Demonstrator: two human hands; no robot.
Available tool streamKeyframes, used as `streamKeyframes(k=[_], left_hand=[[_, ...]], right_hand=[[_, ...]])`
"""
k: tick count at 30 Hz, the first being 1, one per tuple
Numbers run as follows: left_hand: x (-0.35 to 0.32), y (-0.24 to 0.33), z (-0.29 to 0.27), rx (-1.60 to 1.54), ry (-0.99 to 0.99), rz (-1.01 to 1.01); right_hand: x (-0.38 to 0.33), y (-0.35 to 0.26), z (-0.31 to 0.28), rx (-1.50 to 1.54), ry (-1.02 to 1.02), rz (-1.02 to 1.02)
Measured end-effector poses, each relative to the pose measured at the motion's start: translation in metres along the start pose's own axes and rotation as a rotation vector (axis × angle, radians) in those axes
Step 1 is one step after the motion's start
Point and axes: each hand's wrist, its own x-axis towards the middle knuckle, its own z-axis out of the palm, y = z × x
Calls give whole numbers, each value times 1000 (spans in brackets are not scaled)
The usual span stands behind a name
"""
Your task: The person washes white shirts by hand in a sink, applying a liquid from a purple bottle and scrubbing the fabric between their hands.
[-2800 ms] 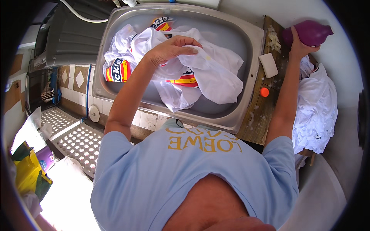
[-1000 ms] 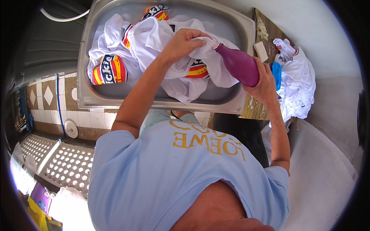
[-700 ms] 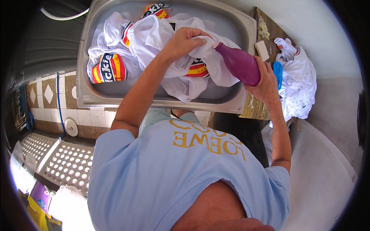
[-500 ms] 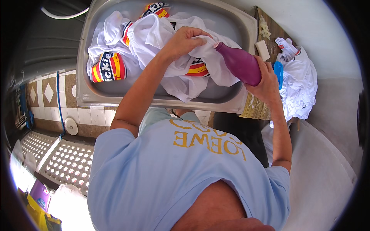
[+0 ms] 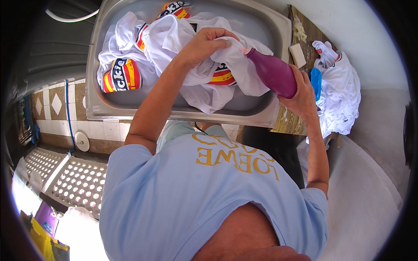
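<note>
The purple bottle (image 5: pixel 275 78), which stood upright at the far right on the wooden board (image 5: pixel 305 35) 2.8 s ago, is now tipped over the steel sink (image 5: pixel 278 30), its neck pointing down and left onto the cloth. Over the last 1 s it has barely shifted, so the pouring pose is being held steady rather than swung in. By my reading, liquid is being put onto 1 chosen spot of fabric.

The right hand (image 5: pixel 300 98) wraps the bottle's base, fingers curled tight around it from below. The left hand (image 5: pixel 204 43) pinches a bunched fold of the white garment (image 5: pixel 191 74) between thumb and fingers, lifting it just under the bottle's mouth; neck and cloth look to be touching.

The garment is white, crumpled and heaped across the sink basin, with red, yellow and blue striped patches showing at several folds. I cannot see any liquid leaving the bottle. A pale bar of soap (image 5: pixel 298 55) lies on the board, and a second pile of white laundry (image 5: pixel 339 95) sits beside it at the right.
</note>
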Motion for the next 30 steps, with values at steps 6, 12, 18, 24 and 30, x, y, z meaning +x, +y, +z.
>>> streamKeyframes(k=[6,12,18,24,30], left_hand=[[0,0,1,9,-20,0],[-1,-1,5,98,-32,29],[-19,3,57,1231,132,371],[-33,-38,90,1353,194,622],[-45,-23,84,1317,237,628]], right_hand=[[-2,1,-2,26,-3,12],[0,1,0,44,34,-9],[-4,6,0,234,257,-11],[-20,23,9,719,401,225],[-36,28,30,1114,527,311]])
